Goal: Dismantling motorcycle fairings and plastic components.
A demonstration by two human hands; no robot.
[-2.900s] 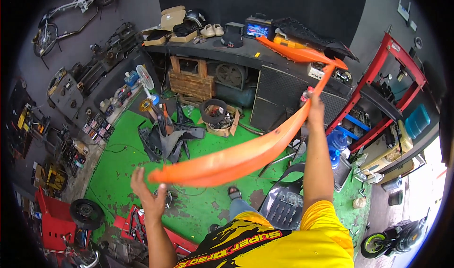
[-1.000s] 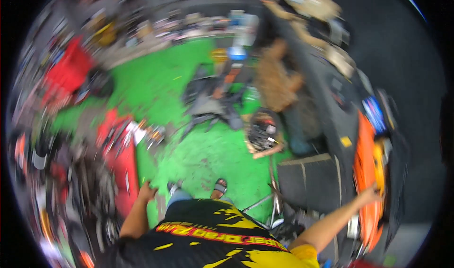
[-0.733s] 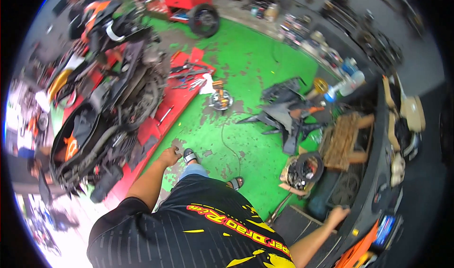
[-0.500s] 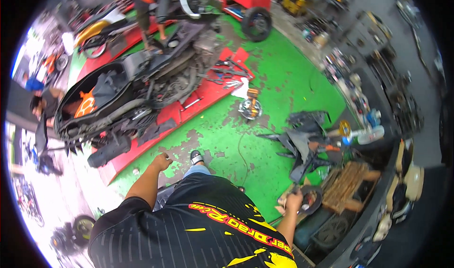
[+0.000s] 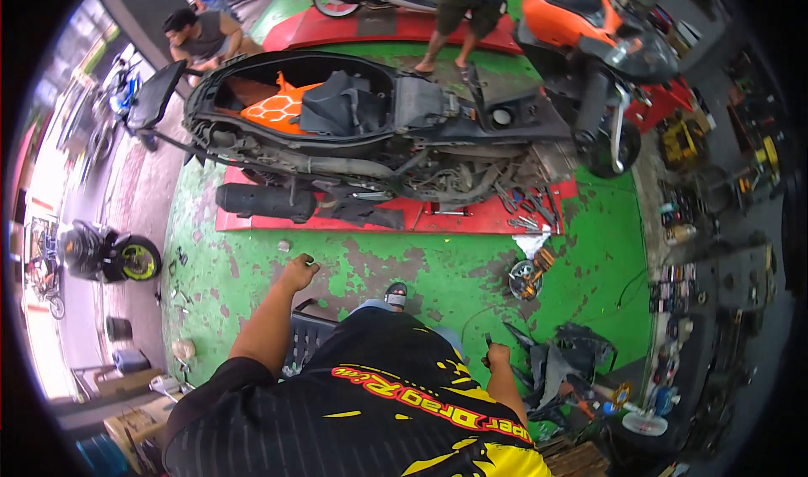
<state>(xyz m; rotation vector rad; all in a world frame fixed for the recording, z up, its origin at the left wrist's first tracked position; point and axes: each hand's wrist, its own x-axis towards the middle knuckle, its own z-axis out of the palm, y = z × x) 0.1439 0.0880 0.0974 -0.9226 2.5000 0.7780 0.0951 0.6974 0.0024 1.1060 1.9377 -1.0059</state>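
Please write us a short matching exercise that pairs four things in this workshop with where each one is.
Things:
1. Wrenches
2. Orange hexagon-patterned panel
3. Black plastic fairing pieces
4. Left hand

Places:
A. In the air above the green floor
B. On the red platform
C. Inside the stripped scooter's open seat bay
D. Lying beside the right hand

Pairs: 1-B, 2-C, 3-D, 4-A.

Green floor (image 5: 240, 279) in front of you, worn in patches. On it: your sandalled foot (image 5: 396, 295), round metal part (image 5: 523, 283), dark plastic panels (image 5: 555, 361) to your right, red platform (image 5: 418, 221). On the platform ahead of you: stripped scooter (image 5: 396, 167), loose hand tools (image 5: 527, 209) near the right end.
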